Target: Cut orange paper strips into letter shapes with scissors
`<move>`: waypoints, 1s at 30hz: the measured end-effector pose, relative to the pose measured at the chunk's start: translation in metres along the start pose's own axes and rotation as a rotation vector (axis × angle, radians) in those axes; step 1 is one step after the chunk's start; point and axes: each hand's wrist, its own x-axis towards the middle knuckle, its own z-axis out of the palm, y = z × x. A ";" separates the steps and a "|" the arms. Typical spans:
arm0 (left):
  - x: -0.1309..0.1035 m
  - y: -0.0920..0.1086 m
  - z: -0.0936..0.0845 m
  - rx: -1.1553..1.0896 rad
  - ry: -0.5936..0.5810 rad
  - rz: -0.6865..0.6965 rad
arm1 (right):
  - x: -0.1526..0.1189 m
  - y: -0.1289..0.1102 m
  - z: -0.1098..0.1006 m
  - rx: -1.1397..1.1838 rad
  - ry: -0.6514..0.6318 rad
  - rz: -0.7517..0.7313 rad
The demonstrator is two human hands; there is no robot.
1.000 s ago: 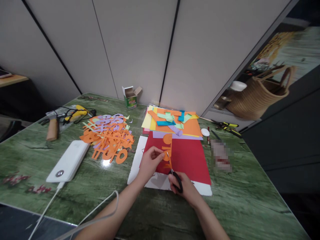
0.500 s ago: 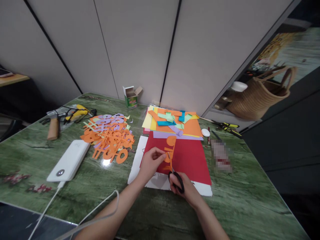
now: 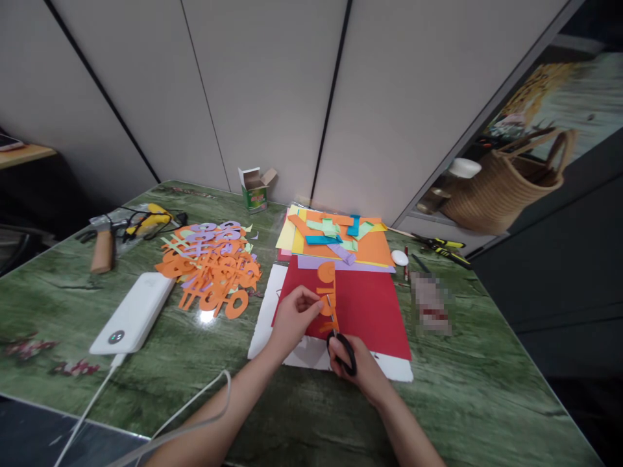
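My left hand (image 3: 294, 316) pinches the left edge of an orange paper strip (image 3: 327, 275) with cut-out rounded shapes. My right hand (image 3: 357, 360) is closed round the black handles of a pair of scissors (image 3: 348, 355), whose blades point away from me and lie at the lower part of the strip. Both hands are over a red sheet (image 3: 372, 305), which rests on a white sheet (image 3: 399, 370). Left of them, a heap of orange and purple paper cut-outs (image 3: 237, 303) lies on the green table (image 3: 204, 370).
Coloured sheets (image 3: 379, 243) with folded scraps lie behind the red sheet. A white power bank (image 3: 134, 311) with a cable, a hammer (image 3: 102, 251) and a green box (image 3: 256, 198) stand or lie leftward. Pliers (image 3: 442, 250) and a white oval object (image 3: 400, 258) are at the right.
The far end of the orange strip has swung slightly to the left. My right hand and the scissors have shifted a little to the left; my left hand has hardly moved.
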 end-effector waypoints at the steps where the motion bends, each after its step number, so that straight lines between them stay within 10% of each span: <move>1: 0.000 0.000 0.000 -0.003 0.000 0.000 | 0.000 0.000 0.000 -0.004 0.003 0.001; 30: 0.004 0.000 -0.006 -0.049 -0.156 -0.141 | 0.000 -0.001 -0.002 -0.057 -0.053 -0.024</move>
